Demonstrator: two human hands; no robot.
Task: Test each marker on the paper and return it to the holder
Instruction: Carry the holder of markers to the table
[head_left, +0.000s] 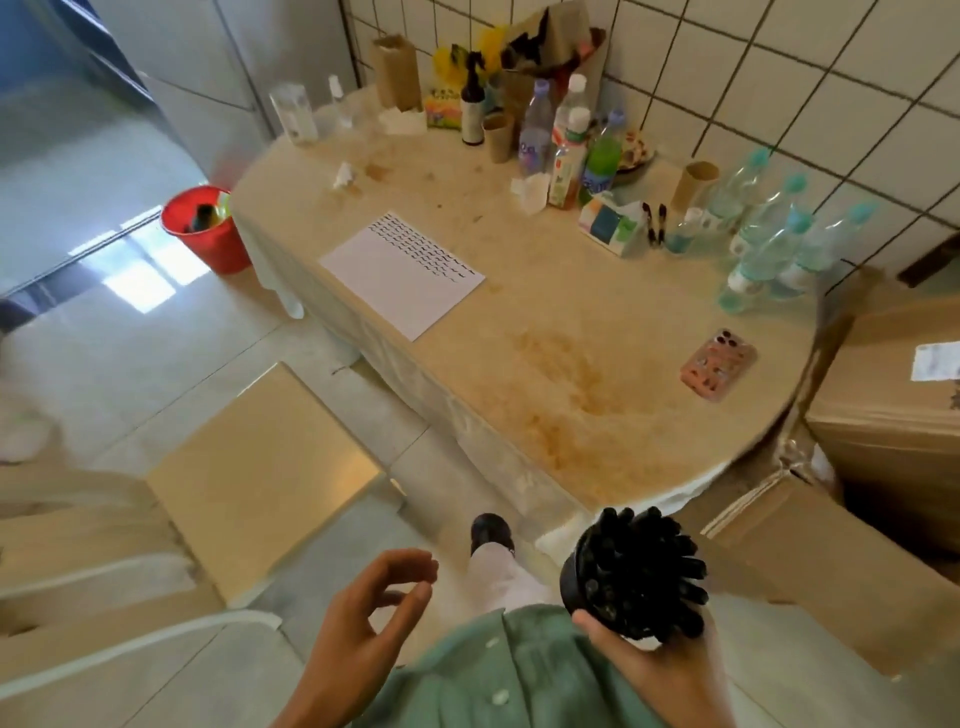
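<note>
My right hand (670, 670) grips a black round holder (587, 587) packed with several black markers (649, 561), held low near my body and off the table. My left hand (358, 618) hangs empty in front of me with its fingers loosely curled. A white sheet of paper (395, 275) lies on the stained beige table (571, 364), its far edge covered with rows of black squiggles. Two more black markers (655, 223) stand by a tissue box at the back of the table.
Several bottles (571, 135) and water bottles (769, 234) crowd the table's back and right side. A pink phone (719, 364) lies near the right edge. Cardboard boxes (831, 561) stand right of the table, a red bucket (205, 228) and flat beige board (260, 478) on the floor at left.
</note>
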